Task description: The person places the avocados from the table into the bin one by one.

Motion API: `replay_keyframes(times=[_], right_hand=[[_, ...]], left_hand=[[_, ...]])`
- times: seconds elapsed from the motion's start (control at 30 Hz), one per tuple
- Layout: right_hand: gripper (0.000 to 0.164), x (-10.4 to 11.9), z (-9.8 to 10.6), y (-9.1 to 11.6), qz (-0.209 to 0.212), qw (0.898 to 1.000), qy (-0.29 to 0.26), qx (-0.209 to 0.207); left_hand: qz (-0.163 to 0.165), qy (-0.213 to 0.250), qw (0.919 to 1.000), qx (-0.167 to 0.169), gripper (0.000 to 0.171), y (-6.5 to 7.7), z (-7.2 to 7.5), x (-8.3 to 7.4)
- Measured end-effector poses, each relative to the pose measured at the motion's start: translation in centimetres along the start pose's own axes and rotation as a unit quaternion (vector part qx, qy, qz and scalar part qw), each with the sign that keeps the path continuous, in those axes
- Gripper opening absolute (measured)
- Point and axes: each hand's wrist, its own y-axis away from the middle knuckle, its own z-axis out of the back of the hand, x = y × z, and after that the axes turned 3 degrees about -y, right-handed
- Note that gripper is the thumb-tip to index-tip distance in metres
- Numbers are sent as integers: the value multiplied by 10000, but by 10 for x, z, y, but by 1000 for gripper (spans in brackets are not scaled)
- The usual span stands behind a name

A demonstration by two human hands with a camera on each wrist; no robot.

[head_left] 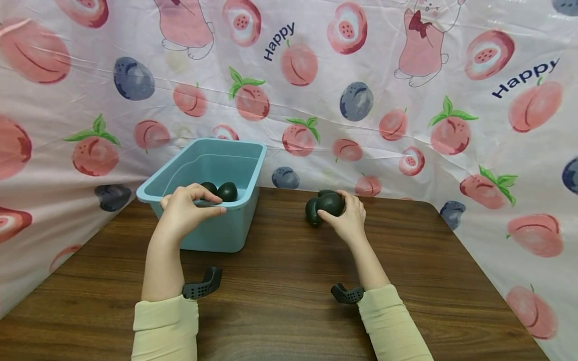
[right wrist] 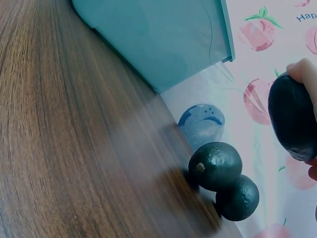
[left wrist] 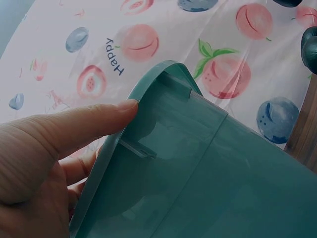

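My left hand (head_left: 186, 209) pinches the near rim of a light blue plastic bin (head_left: 212, 233); in the left wrist view the thumb (left wrist: 119, 111) presses on the rim and the other fingers lie behind it. Two dark green avocados (head_left: 228, 191) show inside the bin, one partly covered by the hand. To the right, my right hand (head_left: 352, 218) holds a dark avocado (right wrist: 293, 118) between thumb and fingers. In the right wrist view it is apart from two more avocados (right wrist: 215, 166) on the table, which touch or overlap each other.
The brown wooden table (head_left: 289, 301) carries the bin at its back left. Behind it hangs a pale curtain (head_left: 311, 105) printed with peaches and blue fruit, close to the table's back edge. A black strap mount (head_left: 203, 284) sits on each wrist.
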Motion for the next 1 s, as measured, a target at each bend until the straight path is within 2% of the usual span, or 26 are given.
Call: replay_keyframes(times=[0.73, 1.0], right_hand=[[74, 16, 4, 0, 321, 9993, -31, -194], [72, 19, 6, 0, 354, 9991, -60, -221]], left_hand=[[65, -3, 10000, -26, 21, 1, 0, 2], [-8, -26, 10000, -23, 23, -1, 0, 4]])
